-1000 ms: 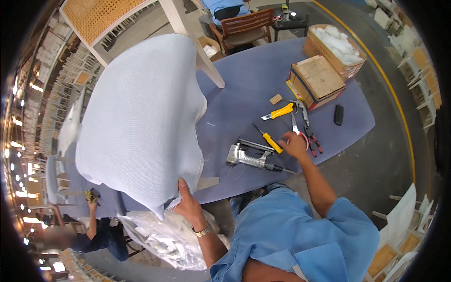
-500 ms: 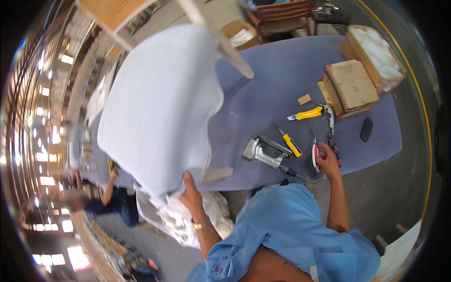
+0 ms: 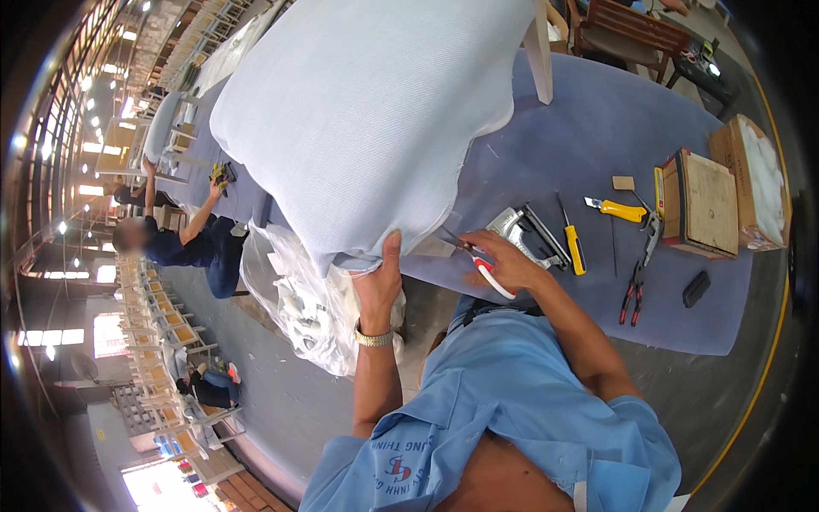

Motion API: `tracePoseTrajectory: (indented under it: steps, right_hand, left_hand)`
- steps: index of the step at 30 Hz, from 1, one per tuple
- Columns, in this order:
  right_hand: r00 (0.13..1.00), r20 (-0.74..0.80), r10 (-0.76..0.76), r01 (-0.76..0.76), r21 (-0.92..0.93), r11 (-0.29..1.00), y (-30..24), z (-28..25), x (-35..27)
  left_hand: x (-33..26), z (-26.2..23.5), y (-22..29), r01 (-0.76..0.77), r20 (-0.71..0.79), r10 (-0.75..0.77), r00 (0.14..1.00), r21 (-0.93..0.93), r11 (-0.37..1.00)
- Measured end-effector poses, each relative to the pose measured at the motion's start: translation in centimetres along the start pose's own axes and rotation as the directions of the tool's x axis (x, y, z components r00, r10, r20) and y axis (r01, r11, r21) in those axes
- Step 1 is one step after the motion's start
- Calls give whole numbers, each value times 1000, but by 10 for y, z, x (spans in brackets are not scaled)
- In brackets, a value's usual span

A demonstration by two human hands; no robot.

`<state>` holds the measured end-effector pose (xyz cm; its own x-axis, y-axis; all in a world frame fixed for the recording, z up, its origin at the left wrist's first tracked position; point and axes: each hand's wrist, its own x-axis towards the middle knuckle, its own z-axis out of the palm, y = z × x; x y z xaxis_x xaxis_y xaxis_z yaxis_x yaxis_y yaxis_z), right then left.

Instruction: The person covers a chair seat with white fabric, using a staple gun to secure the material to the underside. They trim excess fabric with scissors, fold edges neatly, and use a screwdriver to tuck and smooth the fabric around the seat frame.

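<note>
A chair [image 3: 367,111] covered in pale grey-blue fabric fills the upper middle, a light wooden leg showing at its right. My left hand [image 3: 378,286] is closed on the fabric edge [image 3: 345,258] at the chair's near corner, thumb on top. Red-and-white-handled scissors [image 3: 489,277] are in my right hand [image 3: 512,263], their blades pointing up-left toward the fabric's edge; I cannot tell whether they touch it. Just beyond that hand lies a silver staple gun [image 3: 520,235], partly hidden by it, with a yellow screwdriver [image 3: 575,249] to its right.
On the blue-grey padded table [image 3: 597,102] lie a yellow utility knife [image 3: 621,210], red-handled pliers [image 3: 632,294], an air blow gun [image 3: 651,235] and a black block [image 3: 696,289]. Cardboard boxes [image 3: 699,205] stand at right. A white plastic bag [image 3: 307,316] sits below the chair. Another person [image 3: 192,243] works at left.
My right hand has picked up the scissors from the table's right part and brought them left, near the fabric edge. The view has shifted; my left hand still grips the chair's corner.
</note>
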<state>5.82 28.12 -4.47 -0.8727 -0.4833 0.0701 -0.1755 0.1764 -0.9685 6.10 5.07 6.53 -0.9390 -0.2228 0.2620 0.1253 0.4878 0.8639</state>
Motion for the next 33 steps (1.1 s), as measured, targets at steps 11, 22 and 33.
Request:
tracePoseTrajectory:
  steps: [11, 22, 33]
  right_hand:
    - [957, -59, -284, 286, 27, 958, -26, 24, 43]
    - [943, -144, -300, 298, -35, 954, -30, 22, 44]
    - [958, -160, -238, 232, -57, 971, -45, 18, 35]
  left_hand:
    - [4, -19, -16, -151, 155, 137, 978, 82, 985]
    - [5, -22, -11, -95, 178, 81, 981, 74, 993]
    - [4, -23, -14, -93, 159, 78, 984, 95, 991]
